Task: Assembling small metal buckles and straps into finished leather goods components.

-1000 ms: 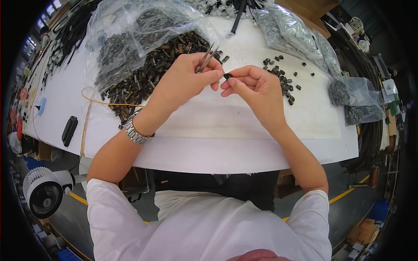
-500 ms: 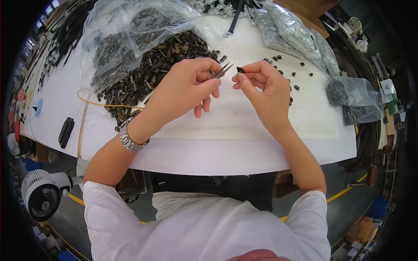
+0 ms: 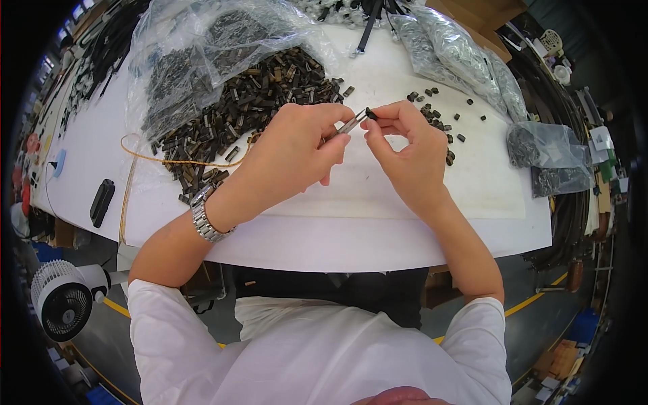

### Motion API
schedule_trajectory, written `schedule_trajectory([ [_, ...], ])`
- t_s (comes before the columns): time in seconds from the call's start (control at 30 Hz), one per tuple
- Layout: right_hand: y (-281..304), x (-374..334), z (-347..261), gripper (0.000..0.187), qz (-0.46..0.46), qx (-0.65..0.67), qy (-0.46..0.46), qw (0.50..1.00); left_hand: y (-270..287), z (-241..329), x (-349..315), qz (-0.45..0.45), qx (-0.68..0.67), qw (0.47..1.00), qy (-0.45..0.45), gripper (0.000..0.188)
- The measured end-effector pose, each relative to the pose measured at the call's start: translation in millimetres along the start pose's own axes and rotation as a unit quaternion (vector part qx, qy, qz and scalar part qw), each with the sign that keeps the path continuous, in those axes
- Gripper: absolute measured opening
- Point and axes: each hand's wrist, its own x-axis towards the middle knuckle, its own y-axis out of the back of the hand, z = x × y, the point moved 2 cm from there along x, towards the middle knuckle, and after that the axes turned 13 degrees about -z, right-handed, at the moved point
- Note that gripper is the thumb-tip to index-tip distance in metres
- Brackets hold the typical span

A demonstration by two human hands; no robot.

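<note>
"Left hand (image 3: pixel 293 145): pose and contents?"

"One left hand, mine, back upward, forearm slanting in from the lower left over the white table (image 3: pixel 378 236). Thumb and forefinger pinch one pair of metal tweezers (image 3: pixel 347 126), tips toward my right. One steel watch (image 3: pixel 206 214) at the wrist."

"Right hand (image 3: pixel 412 131): same particulars?"

"One right hand, raised from the lower right, thumb and forefinger pinching one small black piece (image 3: pixel 371 115); an open loop shows between thumb and fingers. Piece located between my two hands, above the table, at the tweezers' tips. Whether the tips grip it or merely meet it, I cannot tell."

"Alterations since the earlier entries?"

"Half a second ago: tips apart from the piece. Now: tips at the piece, lower left fingers drawn in rather than hanging spread. One second ago: tweezers pointing up and away, left fingertips at the piece. Unchanged: piece in my right-hand pinch; heap of dark parts (image 3: pixel 270 86) beyond my left hand; loose black pieces (image 3: pixel 437 125) beyond my right."
</note>
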Motion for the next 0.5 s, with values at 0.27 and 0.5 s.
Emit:
schedule_trajectory([
  [0.27, -3.9, -0.2, -4.7, 0.017, 0.025, -0.099, 0.073, 0.992, -13.6, -17.7, 3.5, 0.111, 0.156, 0.974, -0.122, 0.026],
  [0.5, -7.0, 3.8, -7.0, 0.018, 0.026, -0.021, 0.064, 0.997, -15.0, -8.4, 0.8, 0.153, 0.247, 0.944, -0.155, 0.025],
])
